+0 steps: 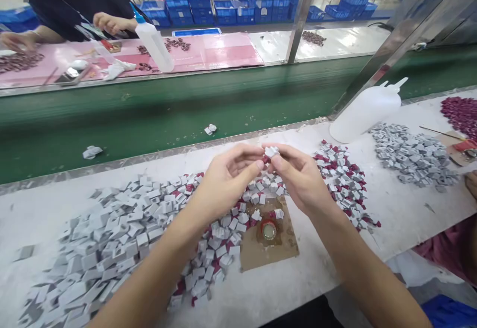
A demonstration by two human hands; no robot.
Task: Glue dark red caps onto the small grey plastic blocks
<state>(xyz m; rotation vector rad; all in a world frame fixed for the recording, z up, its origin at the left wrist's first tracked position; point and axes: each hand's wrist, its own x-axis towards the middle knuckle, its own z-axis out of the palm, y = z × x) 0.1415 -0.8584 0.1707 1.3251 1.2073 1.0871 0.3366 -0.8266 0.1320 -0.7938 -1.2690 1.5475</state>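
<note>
Both of my hands meet above the worktable (257,300). My right hand (298,174) pinches a small white piece with a dark red part (271,152) between thumb and fingers. My left hand (233,176) is closed beside it, thumb against the fingers near the dark red part; whether it grips the piece too is hard to make out. Below the hands lies a brown card (257,258) with a bottle cap (268,229) and a few small pieces on it. Grey-white pieces (122,233) are heaped to the left, and white and dark red pieces (345,181) to the right.
A white squeeze bottle (365,112) leans behind the right piles, near a metal post (402,35). Grey pieces (410,154) and dark red ones (460,114) lie farther right. Beyond the green conveyor belt (156,114), a person (85,5) works at another table. Someone's arm shows at the right edge.
</note>
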